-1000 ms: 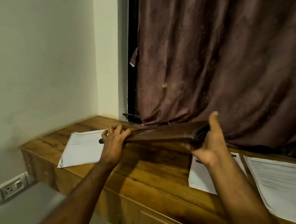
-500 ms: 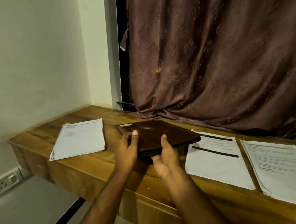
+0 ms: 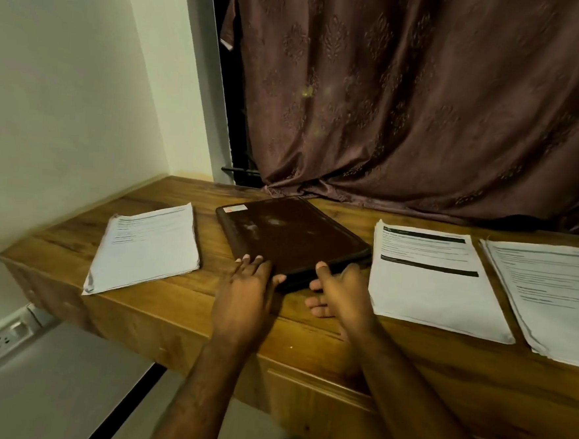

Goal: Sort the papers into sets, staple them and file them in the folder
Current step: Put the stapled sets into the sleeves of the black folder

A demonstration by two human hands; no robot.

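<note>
A dark brown folder [image 3: 290, 236] lies shut and flat on the wooden table [image 3: 193, 301], set at a slant in the middle. My left hand [image 3: 245, 291] lies palm down, fingertips resting on the folder's near left corner and thumb along its front edge. My right hand [image 3: 341, 295] pinches the near edge, thumb on top and fingers curled beside and under it. One white paper stack [image 3: 149, 247] sits left of the folder. A second paper stack [image 3: 431, 284] with black bars and a third paper stack [image 3: 557, 296] lie to the right. No stapler shows.
A brown curtain [image 3: 426, 109] hangs behind the table and its hem touches the folder's far end. A pale wall [image 3: 67, 101] closes the left side, with a power socket [image 3: 5, 340] low on it. The table's front edge runs just under my wrists.
The folder, held up in the air in both hands a second ago, has come down flat onto the table between the paper stacks. My hands have slid to its near edge.
</note>
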